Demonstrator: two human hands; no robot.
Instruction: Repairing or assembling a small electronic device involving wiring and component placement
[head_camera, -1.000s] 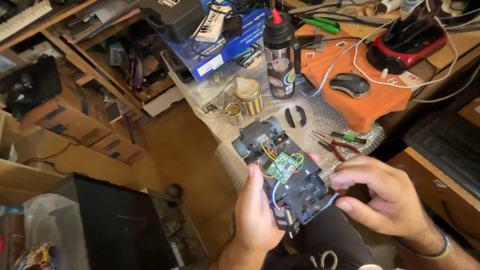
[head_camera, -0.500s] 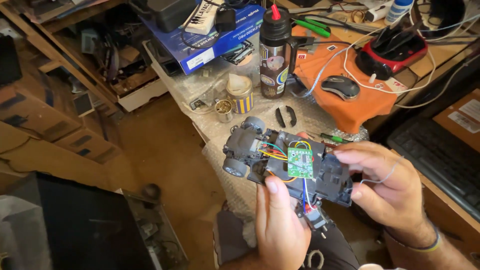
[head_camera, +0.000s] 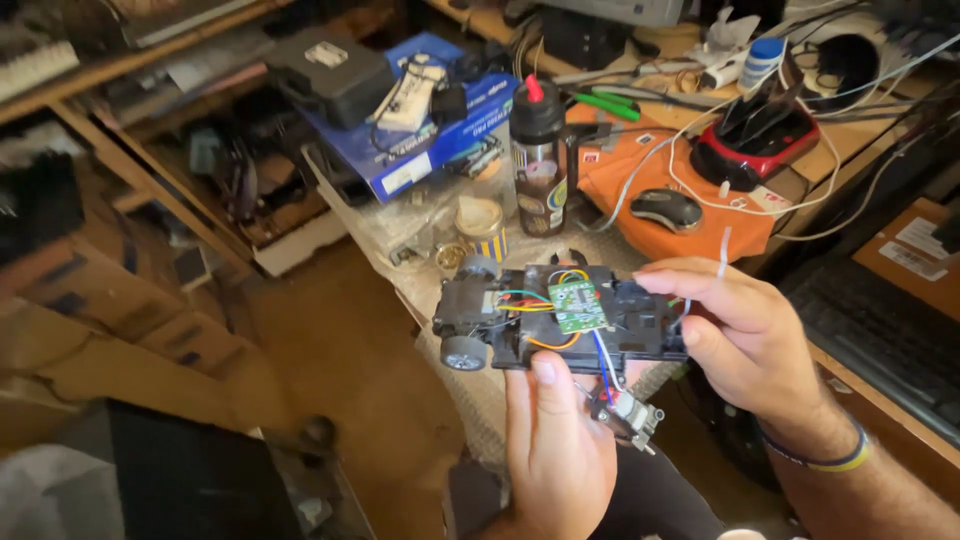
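Observation:
I hold a black toy car chassis (head_camera: 640, 325) in both hands above the edge of a cluttered table. A small green circuit board (head_camera: 578, 305) with coloured wires sits on its top, and grey wheels (head_camera: 464, 352) are at its left end. My left hand (head_camera: 560, 450) grips the chassis from below, thumb pressed on its near edge. My right hand (head_camera: 745, 335) clasps the right end, fingers over the top. A small metal part (head_camera: 632, 418) dangles on blue and red wires below the chassis.
Behind the chassis on the table stand a dark squeeze bottle with a red tip (head_camera: 540, 155), a small tin (head_camera: 482, 225), a computer mouse (head_camera: 668, 208) on an orange cloth, a red-and-black holder (head_camera: 755, 150), a blue box (head_camera: 430, 140) and a black keyboard (head_camera: 880, 335). Wooden shelves (head_camera: 120, 250) lie left.
I have turned the chassis from end-on to lying level, left to right. My right hand has moved up onto its right end, and the view has shifted closer.

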